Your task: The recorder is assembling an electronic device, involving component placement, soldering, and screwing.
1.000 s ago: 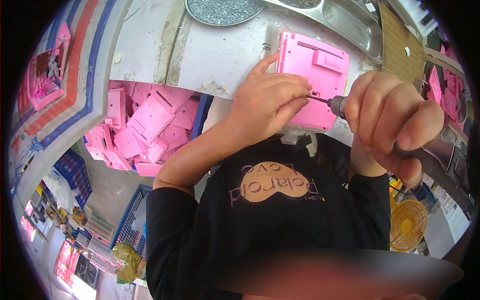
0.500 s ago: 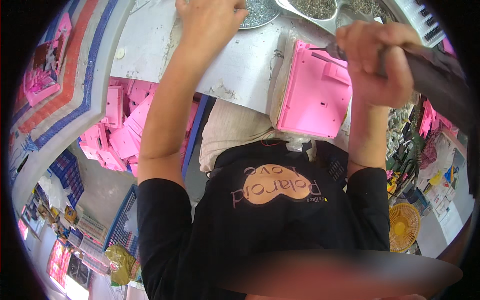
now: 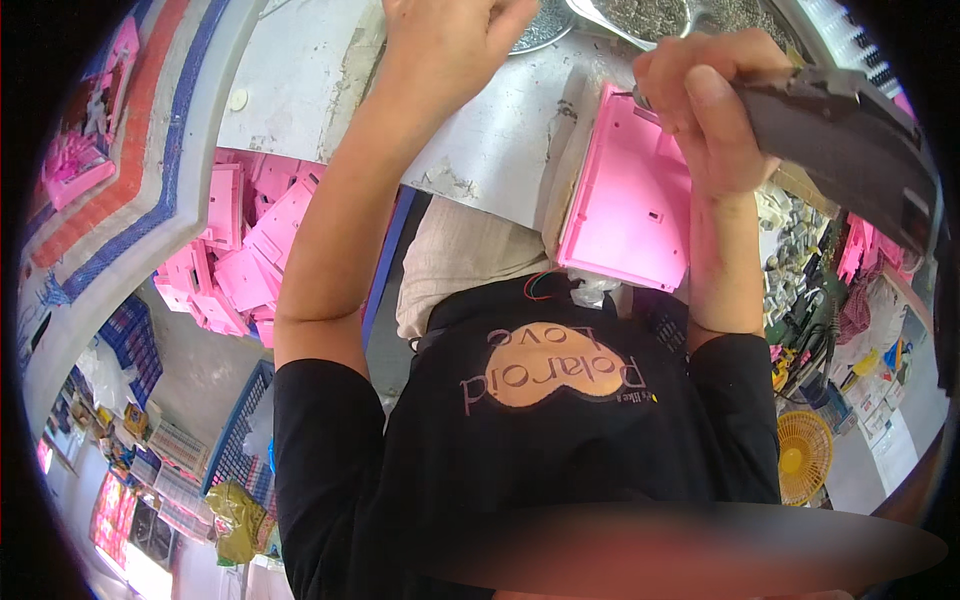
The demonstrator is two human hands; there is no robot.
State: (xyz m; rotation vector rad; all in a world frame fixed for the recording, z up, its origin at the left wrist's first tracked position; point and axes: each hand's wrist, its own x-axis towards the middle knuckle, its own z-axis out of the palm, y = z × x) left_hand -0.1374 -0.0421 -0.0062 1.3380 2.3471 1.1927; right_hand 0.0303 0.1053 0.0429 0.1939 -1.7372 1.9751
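My right hand (image 3: 715,110) is wrapped round a dark electric screwdriver (image 3: 835,145). Its thin tip points left over the upper part of a pink plastic panel (image 3: 622,205), and I cannot tell whether it touches. That panel lies at the near edge of the white worktable (image 3: 480,150), partly covered by my right hand and forearm. At the top edge, my left hand (image 3: 445,50) has curled fingers, partly cut off by the picture, beside a round metal dish of small silvery screws (image 3: 545,30). Whatever those fingers pinch is hidden.
A metal tray of small screws (image 3: 640,15) stands at the far side. Several pink panels (image 3: 265,235) are heaped below the table on the left. To the right lie small metal parts (image 3: 790,240) and a yellow basket (image 3: 803,455). A blue crate (image 3: 240,430) stands lower left.
My left hand has shifted right, still by the screw dish. The right hand and screwdriver have moved slightly left, and the tool's body now shows more fully.
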